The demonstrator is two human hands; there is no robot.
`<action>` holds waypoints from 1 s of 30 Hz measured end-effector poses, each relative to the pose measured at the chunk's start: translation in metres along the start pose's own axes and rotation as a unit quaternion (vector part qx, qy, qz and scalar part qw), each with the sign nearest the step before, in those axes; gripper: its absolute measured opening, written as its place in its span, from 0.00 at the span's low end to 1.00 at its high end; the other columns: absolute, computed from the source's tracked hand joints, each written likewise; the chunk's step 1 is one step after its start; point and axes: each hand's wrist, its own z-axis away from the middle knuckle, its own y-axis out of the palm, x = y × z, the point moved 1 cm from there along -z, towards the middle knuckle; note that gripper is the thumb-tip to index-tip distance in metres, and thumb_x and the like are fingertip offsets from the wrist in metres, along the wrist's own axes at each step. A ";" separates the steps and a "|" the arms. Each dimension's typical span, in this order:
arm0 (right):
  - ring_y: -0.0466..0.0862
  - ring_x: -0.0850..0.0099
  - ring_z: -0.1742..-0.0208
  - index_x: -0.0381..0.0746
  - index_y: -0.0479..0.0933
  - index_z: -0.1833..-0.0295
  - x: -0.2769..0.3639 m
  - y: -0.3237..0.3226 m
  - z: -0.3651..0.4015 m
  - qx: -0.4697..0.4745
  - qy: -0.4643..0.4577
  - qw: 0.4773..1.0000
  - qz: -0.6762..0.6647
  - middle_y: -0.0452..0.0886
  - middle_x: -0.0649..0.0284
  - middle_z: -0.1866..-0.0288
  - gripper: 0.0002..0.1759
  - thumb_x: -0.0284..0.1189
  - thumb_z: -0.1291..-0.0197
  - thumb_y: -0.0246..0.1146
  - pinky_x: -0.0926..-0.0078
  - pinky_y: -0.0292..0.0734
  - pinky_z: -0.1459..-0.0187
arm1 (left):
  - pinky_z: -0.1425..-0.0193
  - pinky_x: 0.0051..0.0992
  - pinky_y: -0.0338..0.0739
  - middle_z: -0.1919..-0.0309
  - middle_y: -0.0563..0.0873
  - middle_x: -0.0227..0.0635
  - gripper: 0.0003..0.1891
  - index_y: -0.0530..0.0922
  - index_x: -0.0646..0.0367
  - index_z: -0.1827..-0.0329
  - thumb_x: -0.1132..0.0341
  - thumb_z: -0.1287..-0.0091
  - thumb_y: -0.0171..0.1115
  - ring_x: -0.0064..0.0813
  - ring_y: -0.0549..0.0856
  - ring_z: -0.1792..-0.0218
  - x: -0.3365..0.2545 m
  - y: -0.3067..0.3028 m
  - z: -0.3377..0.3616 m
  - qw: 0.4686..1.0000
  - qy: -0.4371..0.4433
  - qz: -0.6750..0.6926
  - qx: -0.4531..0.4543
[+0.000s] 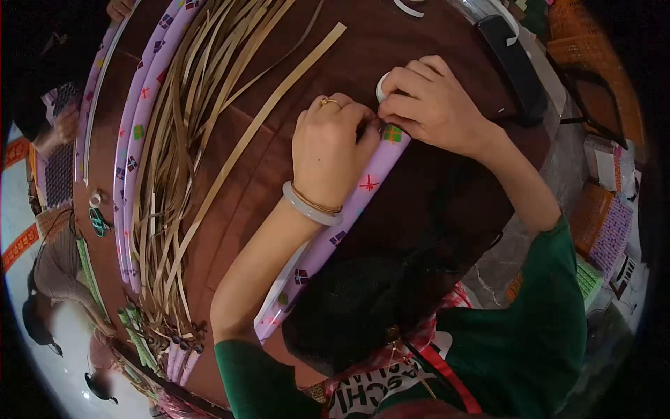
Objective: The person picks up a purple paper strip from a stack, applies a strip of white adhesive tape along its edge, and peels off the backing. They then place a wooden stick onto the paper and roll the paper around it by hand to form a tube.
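Observation:
A long roll of purple wrapping paper (359, 185), printed with little gift boxes and bows, lies slantwise in front of me. My left hand (328, 143) is closed around its upper end, the fingertips hidden behind the knuckles. Close by, my right hand (436, 105) has its fingers bent together at that same end. A white roll of tape (382, 87) shows partly behind the right fingers, which appear to hold it. The paper's exact edge between the two hands is covered.
Left of my hands lies a bundle of long tan flat strips (185, 133). More purple rolls (136, 133) lie beyond it, near teal scissors (98, 222) and a small tape roll (95, 200). A black case-like object (513, 70) sits upper right. Other people are at the left edge.

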 end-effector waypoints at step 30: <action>0.76 0.62 0.54 0.36 0.73 0.63 0.007 0.010 0.022 -0.053 0.027 0.996 -0.062 0.74 0.60 0.60 0.08 0.27 0.47 0.55 0.66 0.72 0.49 | 0.62 0.34 0.65 0.69 0.79 0.32 0.03 0.78 0.57 0.71 0.71 0.48 0.62 0.37 0.76 0.64 -0.002 0.007 0.007 1.000 0.021 0.009 0.000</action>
